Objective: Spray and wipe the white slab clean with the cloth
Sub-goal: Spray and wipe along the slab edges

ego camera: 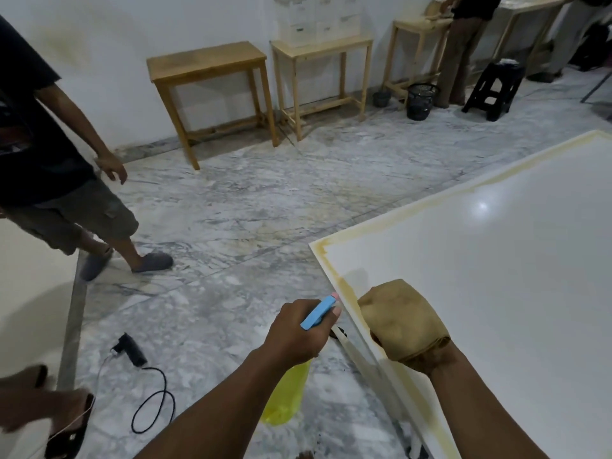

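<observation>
Left grip [296, 332] is wrapped round the spray bottle [285, 397]. Right grip [415, 359] bunches the cloth [399, 318] on the white slab [480, 276], near edge. I'd mist the yellow stain band [347, 289] (short bursts), then wipe along it.

- The cloth [400, 316] wraps the right hand [419, 361], so its fingers are hidden.
- The left hand [294, 332] covers the spray bottle's [286, 400] neck and trigger.
- The white slab [496, 260] runs off the right and bottom edges.
- The bystander [43, 144] on the left is cut off at the shoulders.
- The lettering on the white boxes [318, 19] is too small to read.
</observation>
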